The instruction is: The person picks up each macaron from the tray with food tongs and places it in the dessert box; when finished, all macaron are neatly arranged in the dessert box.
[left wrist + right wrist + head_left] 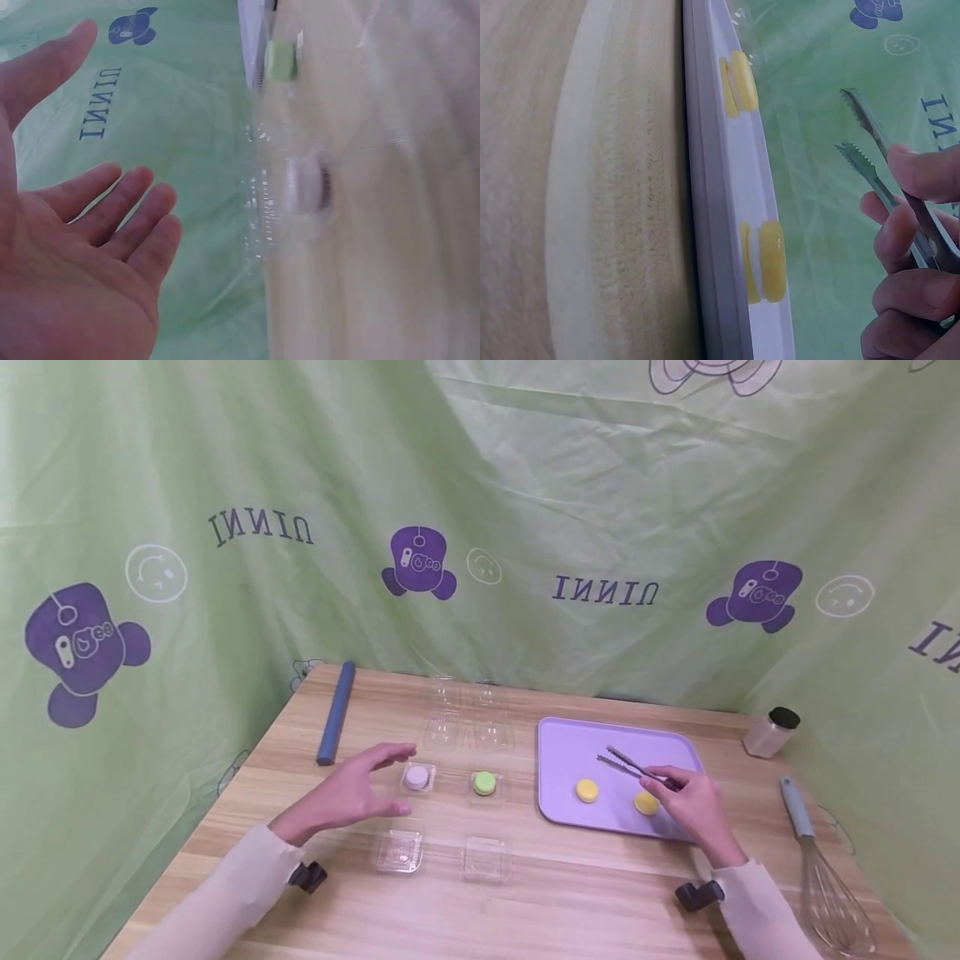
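My right hand [692, 802] grips a pair of metal tongs [630, 766] above the purple tray [570, 739]. The serrated tips [857, 159] stand apart with nothing between them. Two yellow macarons, one [587, 790] at the left and one [646, 802] below the hand, lie on the tray. My left hand [348, 795] hovers beside a clear plastic box holding a pale purple macaron [417, 777]; its thumb and fingers are spread and hold nothing. To the right, a green macaron [484, 783] sits in another clear box.
Two clear boxes, one [400, 852] and another [485, 859], stand toward the front. More clear boxes [444, 731] are at the back. A blue rod [336, 714] lies at the left. A dark-lidded jar [771, 732] and a whisk [825, 885] are at the right. Green cloth encloses the table.
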Available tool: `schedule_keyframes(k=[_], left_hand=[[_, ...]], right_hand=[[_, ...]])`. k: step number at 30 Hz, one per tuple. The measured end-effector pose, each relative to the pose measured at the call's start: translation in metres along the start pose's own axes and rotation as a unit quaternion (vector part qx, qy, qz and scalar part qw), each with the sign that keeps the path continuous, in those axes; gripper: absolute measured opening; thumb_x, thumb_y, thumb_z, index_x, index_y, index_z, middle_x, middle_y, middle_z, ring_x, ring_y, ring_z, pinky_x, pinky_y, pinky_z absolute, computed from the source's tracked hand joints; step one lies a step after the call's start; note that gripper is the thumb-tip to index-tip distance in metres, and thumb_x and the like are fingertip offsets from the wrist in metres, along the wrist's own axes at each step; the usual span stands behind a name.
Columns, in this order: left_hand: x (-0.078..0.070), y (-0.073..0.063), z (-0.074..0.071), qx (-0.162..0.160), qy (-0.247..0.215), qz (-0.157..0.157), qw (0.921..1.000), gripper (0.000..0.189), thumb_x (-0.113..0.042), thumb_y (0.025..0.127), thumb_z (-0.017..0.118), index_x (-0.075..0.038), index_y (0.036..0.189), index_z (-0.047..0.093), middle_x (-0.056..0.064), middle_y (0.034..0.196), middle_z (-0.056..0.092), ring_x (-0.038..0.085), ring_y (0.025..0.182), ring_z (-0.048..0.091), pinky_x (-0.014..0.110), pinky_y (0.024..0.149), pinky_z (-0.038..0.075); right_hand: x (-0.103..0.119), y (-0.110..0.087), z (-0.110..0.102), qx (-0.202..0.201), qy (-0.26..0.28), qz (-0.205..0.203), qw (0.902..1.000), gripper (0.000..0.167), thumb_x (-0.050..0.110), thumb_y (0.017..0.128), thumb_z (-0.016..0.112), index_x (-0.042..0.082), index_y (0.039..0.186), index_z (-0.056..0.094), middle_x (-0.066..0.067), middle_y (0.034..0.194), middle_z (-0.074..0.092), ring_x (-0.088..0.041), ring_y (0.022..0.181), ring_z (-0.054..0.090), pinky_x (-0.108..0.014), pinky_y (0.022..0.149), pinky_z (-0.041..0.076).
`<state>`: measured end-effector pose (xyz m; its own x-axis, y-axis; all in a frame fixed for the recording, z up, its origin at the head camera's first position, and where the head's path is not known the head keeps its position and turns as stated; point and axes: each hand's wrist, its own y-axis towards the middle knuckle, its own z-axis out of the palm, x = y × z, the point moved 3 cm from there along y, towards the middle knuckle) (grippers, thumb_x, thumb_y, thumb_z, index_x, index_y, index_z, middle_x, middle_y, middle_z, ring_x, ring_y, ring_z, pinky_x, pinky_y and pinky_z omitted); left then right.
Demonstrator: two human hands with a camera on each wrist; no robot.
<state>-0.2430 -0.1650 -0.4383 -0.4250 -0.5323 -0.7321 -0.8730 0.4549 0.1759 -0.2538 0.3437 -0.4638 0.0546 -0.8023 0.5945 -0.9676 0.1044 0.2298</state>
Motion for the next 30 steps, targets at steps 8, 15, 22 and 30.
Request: schedule_keyframes(k=[8, 15, 22, 30], left_hand=[[0.019, -0.03, 0.006, 0.006, 0.001, -0.001, 1.0, 0.097, -0.03, 0.069, 0.092, -0.001, 0.149, 0.044, 0.018, 0.151, 0.053, 0.039, 0.138, 0.052, 0.057, 0.117, 0.04], [0.032, -0.042, 0.017, 0.033, -0.022, -0.035, 0.9986, 0.102, -0.033, 0.067, 0.092, 0.0, 0.149, 0.042, 0.019, 0.151, 0.051, 0.042, 0.138, 0.05, 0.058, 0.116, 0.038], [0.034, -0.044, 0.025, 0.052, -0.02, -0.051, 0.9971, 0.103, -0.035, 0.066, 0.092, -0.002, 0.15, 0.042, 0.017, 0.151, 0.053, 0.04, 0.136, 0.053, 0.061, 0.114, 0.041], [0.035, -0.047, 0.031, 0.068, -0.012, -0.047, 0.9965, 0.103, -0.036, 0.067, 0.091, -0.001, 0.15, 0.042, 0.016, 0.148, 0.056, 0.038, 0.134, 0.055, 0.061, 0.114, 0.04]], right_hand=[[-0.003, -0.004, 0.004, 0.011, -0.017, -0.014, 0.9997, 0.031, 0.032, 0.089, 0.078, 0.008, 0.108, 0.079, -0.009, 0.089, 0.076, -0.013, 0.073, 0.054, -0.021, 0.063, 0.041], [-0.002, -0.005, 0.007, 0.025, -0.049, -0.028, 0.9981, 0.029, 0.036, 0.088, 0.078, 0.014, 0.106, 0.08, -0.003, 0.083, 0.075, -0.014, 0.075, 0.055, -0.023, 0.064, 0.041], [0.002, -0.007, 0.013, 0.041, -0.038, -0.036, 0.9978, 0.024, 0.034, 0.087, 0.079, 0.016, 0.103, 0.081, -0.001, 0.082, 0.074, -0.014, 0.075, 0.053, -0.021, 0.064, 0.039], [0.001, -0.011, 0.019, 0.062, -0.037, -0.03, 0.997, 0.025, 0.032, 0.085, 0.08, 0.015, 0.104, 0.081, -0.003, 0.088, 0.075, -0.016, 0.079, 0.055, -0.023, 0.068, 0.04]])
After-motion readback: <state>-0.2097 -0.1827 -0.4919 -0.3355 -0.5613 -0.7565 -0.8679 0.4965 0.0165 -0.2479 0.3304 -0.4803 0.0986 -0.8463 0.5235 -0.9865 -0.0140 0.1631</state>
